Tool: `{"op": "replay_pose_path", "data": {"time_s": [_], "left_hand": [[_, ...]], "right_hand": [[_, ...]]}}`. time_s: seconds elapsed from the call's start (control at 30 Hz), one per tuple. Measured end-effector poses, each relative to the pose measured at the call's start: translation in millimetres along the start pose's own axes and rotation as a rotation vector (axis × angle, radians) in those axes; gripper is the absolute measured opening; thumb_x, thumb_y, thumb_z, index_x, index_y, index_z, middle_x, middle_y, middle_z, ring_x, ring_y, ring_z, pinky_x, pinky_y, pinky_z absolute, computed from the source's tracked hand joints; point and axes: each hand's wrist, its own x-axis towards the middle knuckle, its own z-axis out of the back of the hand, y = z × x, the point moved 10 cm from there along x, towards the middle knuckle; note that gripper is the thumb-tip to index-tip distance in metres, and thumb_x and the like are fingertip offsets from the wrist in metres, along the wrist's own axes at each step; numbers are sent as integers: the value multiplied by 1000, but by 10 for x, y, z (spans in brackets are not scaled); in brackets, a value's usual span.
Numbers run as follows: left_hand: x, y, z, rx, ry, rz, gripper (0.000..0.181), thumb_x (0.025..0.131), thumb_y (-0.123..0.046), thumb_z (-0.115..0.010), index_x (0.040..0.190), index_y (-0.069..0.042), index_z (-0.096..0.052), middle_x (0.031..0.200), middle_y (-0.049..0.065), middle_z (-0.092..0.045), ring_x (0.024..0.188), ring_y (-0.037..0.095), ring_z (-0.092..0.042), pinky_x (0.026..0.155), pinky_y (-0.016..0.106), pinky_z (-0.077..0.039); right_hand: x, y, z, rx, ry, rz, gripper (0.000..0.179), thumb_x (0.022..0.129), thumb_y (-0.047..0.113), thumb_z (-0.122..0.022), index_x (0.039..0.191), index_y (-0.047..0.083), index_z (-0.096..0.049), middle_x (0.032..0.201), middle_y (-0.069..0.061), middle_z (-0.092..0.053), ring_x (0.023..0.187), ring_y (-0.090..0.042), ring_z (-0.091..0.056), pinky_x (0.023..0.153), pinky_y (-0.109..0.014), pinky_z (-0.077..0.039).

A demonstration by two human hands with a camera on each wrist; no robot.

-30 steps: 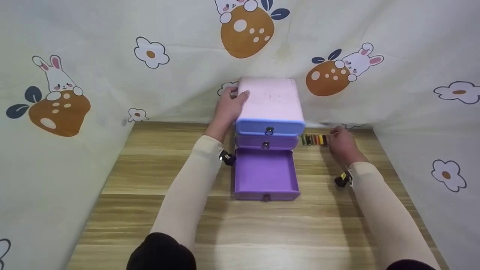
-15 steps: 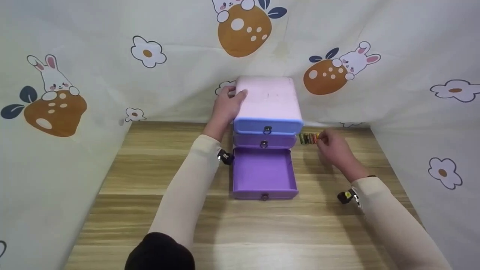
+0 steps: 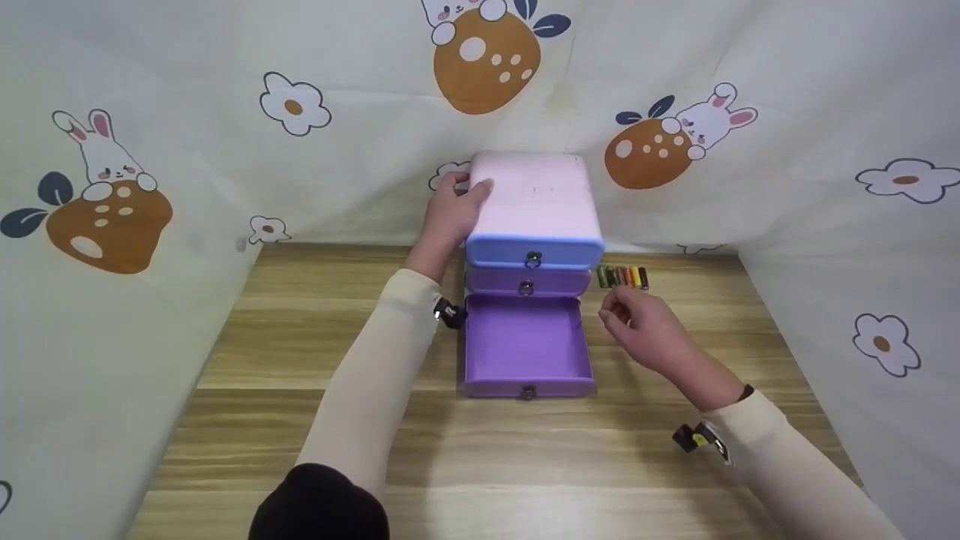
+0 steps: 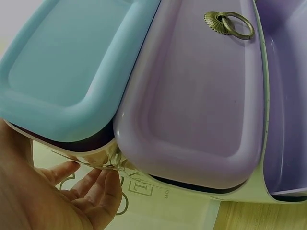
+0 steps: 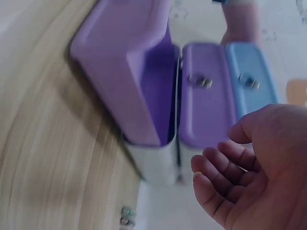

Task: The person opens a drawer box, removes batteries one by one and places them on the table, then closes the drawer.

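A small drawer cabinet point(image 3: 532, 191) with a pink top stands against the back wall. Its top drawer point(image 3: 502, 252) is blue and closed, and the purple middle drawer point(image 3: 495, 282) below is closed too. The purple bottom drawer point(image 3: 525, 337) is pulled out, its bare floor showing. My left hand point(image 3: 454, 210) rests on the cabinet's upper left edge, thumb on top, relaxed fingers point(image 4: 98, 189) at the side. My right hand point(image 3: 649, 330) hovers right of the open drawer, fingers loosely curved, palm bare in the right wrist view.
Several short coloured cylinders that look like batteries point(image 3: 624, 277) lie in a row right of the cabinet. Patterned cloth walls point(image 3: 360, 172) close off the back and both sides of the wooden table point(image 3: 300, 337).
My right hand has moved left and toward me, away from the row of batteries, uncovering its right end. My left hand keeps its place on the cabinet.
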Motion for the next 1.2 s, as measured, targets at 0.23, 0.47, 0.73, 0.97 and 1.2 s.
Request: {"op": "replay_pose_path", "data": {"time_s": [0.23, 0.47, 0.73, 0.97, 1.2], "left_hand": [[12, 27, -2, -17, 10, -3, 64, 108, -55, -66, 157, -17, -54, 142, 8, -66, 121, 21, -66, 101, 38, -53], [13, 24, -2, -16, 8, -9, 62, 108, -55, -66, 156, -17, -54, 140, 9, -66, 120, 22, -66, 100, 38, -54], [13, 32, -7, -12, 3, 6, 63, 108, -55, -66, 157, -17, -54, 141, 9, -66, 121, 22, -65, 101, 38, -53], [4, 14, 17, -23, 2, 6, 63, 108, -54, -67, 157, -16, -54, 141, 9, -66, 121, 22, -65, 101, 38, -54], [-30, 9, 7, -54, 16, 15, 62, 108, -54, -67, 156, -17, -54, 147, 9, -64, 126, 22, -64, 104, 39, -53]], "right_hand": [[-163, 427, -183, -36, 39, 109, 10, 104, 7, -73, 97, 13, -69, 80, 7, -63, 70, -10, -58, 62, -29, -53], [-399, 823, -440, -77, 114, 232, 14, 104, 11, -74, 95, 16, -67, 78, 10, -59, 68, -6, -53, 59, -28, -51], [-641, 1034, -810, -145, 192, 312, 9, 102, 14, -77, 96, 17, -70, 81, 11, -61, 69, -6, -56, 63, -29, -54], [-793, 1047, -1147, -269, 258, 337, 16, 99, 17, -79, 112, 7, -77, 97, -4, -75, 86, -22, -72, 80, -43, -63], [-883, 968, -1307, -332, 345, 288, 43, 101, 24, -79, 135, -1, -71, 114, -12, -75, 103, -32, -73, 94, -52, -61]]}}
